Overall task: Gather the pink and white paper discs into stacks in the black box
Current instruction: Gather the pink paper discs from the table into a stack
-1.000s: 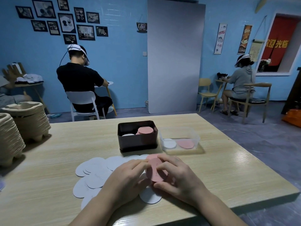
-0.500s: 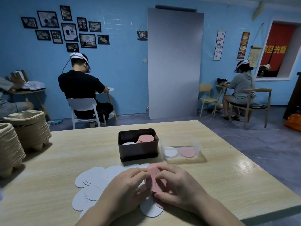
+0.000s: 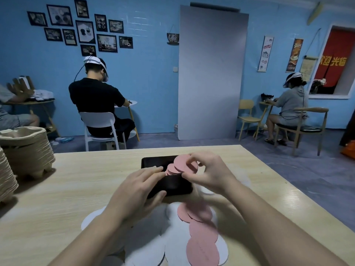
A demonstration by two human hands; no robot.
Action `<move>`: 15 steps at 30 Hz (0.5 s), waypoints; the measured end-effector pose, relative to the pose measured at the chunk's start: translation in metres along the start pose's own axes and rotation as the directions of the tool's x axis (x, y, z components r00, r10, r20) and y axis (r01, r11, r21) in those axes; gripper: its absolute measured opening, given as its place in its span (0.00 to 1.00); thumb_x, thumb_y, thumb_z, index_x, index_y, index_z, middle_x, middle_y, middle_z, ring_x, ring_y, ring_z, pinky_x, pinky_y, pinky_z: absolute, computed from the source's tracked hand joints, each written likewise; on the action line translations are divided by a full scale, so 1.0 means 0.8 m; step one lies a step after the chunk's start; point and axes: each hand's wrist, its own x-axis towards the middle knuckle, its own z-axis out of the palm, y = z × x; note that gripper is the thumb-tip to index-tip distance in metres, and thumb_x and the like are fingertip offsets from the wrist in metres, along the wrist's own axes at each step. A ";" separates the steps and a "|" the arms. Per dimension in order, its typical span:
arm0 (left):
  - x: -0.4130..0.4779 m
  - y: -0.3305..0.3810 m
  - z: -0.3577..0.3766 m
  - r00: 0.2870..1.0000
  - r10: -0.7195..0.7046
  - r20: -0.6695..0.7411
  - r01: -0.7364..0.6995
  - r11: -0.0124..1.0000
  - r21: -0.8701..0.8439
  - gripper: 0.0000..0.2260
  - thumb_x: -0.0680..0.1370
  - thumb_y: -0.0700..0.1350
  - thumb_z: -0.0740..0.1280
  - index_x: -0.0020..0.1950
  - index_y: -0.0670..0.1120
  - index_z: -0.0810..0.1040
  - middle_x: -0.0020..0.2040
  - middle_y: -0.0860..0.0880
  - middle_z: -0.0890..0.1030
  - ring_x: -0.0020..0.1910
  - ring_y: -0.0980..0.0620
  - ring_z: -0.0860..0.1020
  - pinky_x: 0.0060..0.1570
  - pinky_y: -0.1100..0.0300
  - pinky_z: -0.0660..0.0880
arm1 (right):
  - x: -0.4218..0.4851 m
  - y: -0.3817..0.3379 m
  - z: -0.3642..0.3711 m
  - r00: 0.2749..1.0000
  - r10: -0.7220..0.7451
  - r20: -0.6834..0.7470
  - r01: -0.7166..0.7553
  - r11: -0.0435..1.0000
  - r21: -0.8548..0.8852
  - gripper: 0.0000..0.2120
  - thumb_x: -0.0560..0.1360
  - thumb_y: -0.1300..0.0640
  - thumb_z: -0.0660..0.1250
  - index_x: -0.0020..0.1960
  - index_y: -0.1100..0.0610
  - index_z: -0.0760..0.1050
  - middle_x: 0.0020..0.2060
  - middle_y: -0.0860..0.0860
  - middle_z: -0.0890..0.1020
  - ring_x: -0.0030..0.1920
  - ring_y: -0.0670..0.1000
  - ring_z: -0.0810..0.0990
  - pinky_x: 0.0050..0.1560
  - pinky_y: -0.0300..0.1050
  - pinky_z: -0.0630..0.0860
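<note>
The black box (image 3: 172,186) stands on the wooden table (image 3: 76,189) just beyond my hands. My right hand (image 3: 209,171) pinches a bunch of pink discs (image 3: 182,166) over the box's right half, above a pink stack inside. My left hand (image 3: 140,189) rests on the box's left front, fingers lying along its rim and thumb against the front wall. Loose pink discs (image 3: 199,231) lie in an overlapping row in front of the box, on top of spread white discs (image 3: 149,239). The box's inside is mostly hidden by my hands.
Stacks of beige pulp trays (image 3: 26,150) stand at the table's left edge. The clear plastic container seen earlier is hidden behind my right hand. Two seated people work at small tables near the blue back wall.
My right hand has lifted the pink discs from the table up to the black box. My left hand has moved forward onto the box. The view has come closer.
</note>
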 end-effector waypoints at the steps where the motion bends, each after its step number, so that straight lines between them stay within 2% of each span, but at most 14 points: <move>1: -0.002 -0.004 0.005 1.000 -0.007 0.004 0.007 1.000 -0.005 0.23 0.79 0.58 0.61 0.70 0.48 0.77 0.71 0.51 0.77 0.68 0.49 0.76 0.67 0.53 0.72 | 0.011 0.005 0.002 1.000 0.016 0.009 -0.016 1.000 0.007 0.13 0.68 0.44 0.75 0.42 0.52 0.77 0.39 0.46 0.80 0.45 0.51 0.77 0.49 0.51 0.76; 4: -0.012 -0.009 0.020 1.000 0.003 0.005 -0.003 1.000 0.004 0.25 0.80 0.57 0.62 0.73 0.47 0.74 0.73 0.52 0.74 0.72 0.51 0.72 0.72 0.53 0.65 | 0.039 0.021 0.016 0.995 0.071 0.064 -0.072 0.997 0.015 0.15 0.66 0.40 0.74 0.43 0.51 0.77 0.39 0.47 0.81 0.45 0.52 0.78 0.49 0.54 0.78; 7: -0.017 -0.010 0.027 1.000 0.012 0.006 -0.012 1.000 -0.009 0.26 0.80 0.57 0.63 0.76 0.49 0.71 0.75 0.54 0.72 0.75 0.53 0.68 0.75 0.51 0.60 | 0.057 0.034 0.030 0.989 0.098 0.115 -0.099 0.995 0.002 0.18 0.64 0.38 0.77 0.43 0.50 0.78 0.39 0.48 0.82 0.44 0.52 0.79 0.48 0.54 0.79; 12: -0.015 -0.012 0.026 1.000 0.005 0.015 -0.004 0.999 -0.054 0.24 0.80 0.57 0.64 0.75 0.50 0.71 0.74 0.56 0.72 0.75 0.55 0.67 0.76 0.52 0.60 | 0.068 0.046 0.039 0.983 0.053 0.175 -0.047 0.998 -0.040 0.15 0.65 0.40 0.75 0.43 0.50 0.79 0.41 0.47 0.81 0.45 0.51 0.79 0.47 0.52 0.78; 15: -0.013 -0.013 0.026 1.000 0.004 0.004 -0.004 0.997 -0.072 0.23 0.80 0.56 0.65 0.73 0.50 0.72 0.73 0.56 0.72 0.74 0.56 0.68 0.75 0.52 0.61 | 0.070 0.052 0.041 0.978 0.080 0.195 -0.070 0.996 -0.058 0.12 0.66 0.43 0.77 0.43 0.48 0.81 0.49 0.43 0.78 0.48 0.46 0.78 0.49 0.45 0.77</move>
